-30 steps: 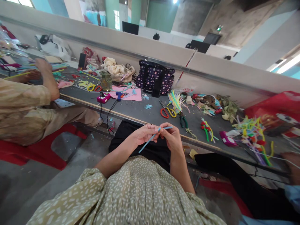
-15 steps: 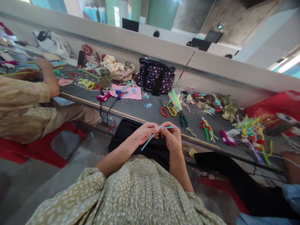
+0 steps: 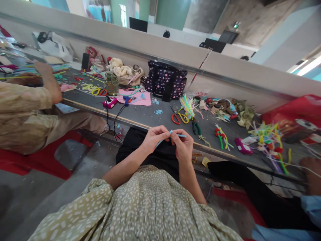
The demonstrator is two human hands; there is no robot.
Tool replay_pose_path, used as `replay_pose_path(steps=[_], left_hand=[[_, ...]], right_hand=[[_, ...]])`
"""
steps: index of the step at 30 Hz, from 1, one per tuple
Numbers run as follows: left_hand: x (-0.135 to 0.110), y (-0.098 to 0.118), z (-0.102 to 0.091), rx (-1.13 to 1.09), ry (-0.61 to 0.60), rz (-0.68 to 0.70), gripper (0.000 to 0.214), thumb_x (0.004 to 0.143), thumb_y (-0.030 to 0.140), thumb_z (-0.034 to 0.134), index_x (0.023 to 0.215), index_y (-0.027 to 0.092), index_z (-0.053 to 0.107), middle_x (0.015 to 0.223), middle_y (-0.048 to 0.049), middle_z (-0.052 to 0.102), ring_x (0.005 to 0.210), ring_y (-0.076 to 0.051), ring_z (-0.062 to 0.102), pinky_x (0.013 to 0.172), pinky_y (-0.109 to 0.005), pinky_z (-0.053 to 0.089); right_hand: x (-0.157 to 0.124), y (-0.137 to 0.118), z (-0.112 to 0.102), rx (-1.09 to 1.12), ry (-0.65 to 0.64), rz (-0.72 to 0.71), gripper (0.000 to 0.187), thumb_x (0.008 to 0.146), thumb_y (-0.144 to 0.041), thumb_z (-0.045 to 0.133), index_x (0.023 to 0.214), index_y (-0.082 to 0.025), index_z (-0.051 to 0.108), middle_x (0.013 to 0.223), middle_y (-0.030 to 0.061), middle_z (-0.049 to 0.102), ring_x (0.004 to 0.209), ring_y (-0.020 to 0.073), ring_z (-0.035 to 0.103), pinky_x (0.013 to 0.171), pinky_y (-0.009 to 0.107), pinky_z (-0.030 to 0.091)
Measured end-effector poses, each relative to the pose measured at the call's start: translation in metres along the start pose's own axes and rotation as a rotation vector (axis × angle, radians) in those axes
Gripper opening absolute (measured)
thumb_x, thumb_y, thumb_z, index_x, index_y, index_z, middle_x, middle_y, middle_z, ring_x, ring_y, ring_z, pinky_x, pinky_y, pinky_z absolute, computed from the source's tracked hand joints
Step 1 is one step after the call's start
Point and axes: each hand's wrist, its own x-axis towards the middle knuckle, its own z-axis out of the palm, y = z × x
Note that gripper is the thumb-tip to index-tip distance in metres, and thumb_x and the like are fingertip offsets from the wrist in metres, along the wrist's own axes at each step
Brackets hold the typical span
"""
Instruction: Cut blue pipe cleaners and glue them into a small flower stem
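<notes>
A light-blue pipe cleaner (image 3: 181, 135) is pinched between my two hands, just off the table's front edge and above my lap. My left hand (image 3: 155, 138) closes thumb and fingers on it, and part of its length shows below that palm. My right hand (image 3: 183, 143) grips it from the other side, with one straight end sticking out to the right past the thumb. A small bend or knot of blue shows between the fingertips. Nearest on the table are scissors (image 3: 180, 118) with red and yellow handles and dark green pliers (image 3: 196, 127).
A bundle of pastel pipe cleaners (image 3: 187, 106) lies behind the scissors. A dotted bag (image 3: 165, 80) stands against the partition. Left of it are a blue glue gun (image 3: 126, 100), pink paper (image 3: 145, 101) and a glass jar (image 3: 112, 83). Co-workers sit on both sides; one arm (image 3: 51, 80) shows left.
The pipe cleaner's long lower end has swung up and back toward my left palm, so less of it shows. My hands stay together in nearly the same place.
</notes>
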Motion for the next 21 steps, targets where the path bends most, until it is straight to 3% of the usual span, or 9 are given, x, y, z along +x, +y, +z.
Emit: replay_pose_path(steps=[10, 15, 21], left_hand=[[-0.0042, 0.0028, 0.0043, 0.323, 0.147, 0.237, 0.026, 0.078, 0.038, 0.072, 0.065, 0.016, 0.065, 0.068, -0.0002, 0.056, 0.06, -0.009, 0.047, 0.056, -0.023, 0.035], [-0.005, 0.001, 0.004, 0.434, 0.152, 0.327, 0.022, 0.079, 0.035, 0.072, 0.067, 0.018, 0.066, 0.069, -0.0003, 0.054, 0.062, -0.01, 0.047, 0.058, -0.025, 0.034], [-0.0053, 0.0024, 0.0036, 0.447, 0.12, 0.275, 0.026, 0.078, 0.038, 0.072, 0.064, 0.017, 0.064, 0.068, -0.0006, 0.055, 0.062, -0.01, 0.048, 0.059, -0.025, 0.035]], right_hand=[[-0.0013, 0.0024, 0.0026, 0.019, 0.011, 0.015, 0.023, 0.077, -0.042, 0.072, 0.076, -0.019, 0.067, 0.054, -0.0049, 0.05, 0.047, 0.0077, 0.038, 0.045, 0.022, 0.031], [-0.0012, 0.0028, 0.0026, 0.009, 0.018, 0.022, 0.023, 0.077, -0.041, 0.072, 0.076, -0.019, 0.066, 0.057, -0.0046, 0.051, 0.049, 0.0077, 0.039, 0.046, 0.022, 0.031], [-0.0016, 0.0017, 0.0036, 0.013, 0.031, 0.035, 0.021, 0.078, -0.04, 0.07, 0.077, -0.019, 0.064, 0.056, -0.0052, 0.049, 0.048, 0.0075, 0.038, 0.045, 0.022, 0.031]])
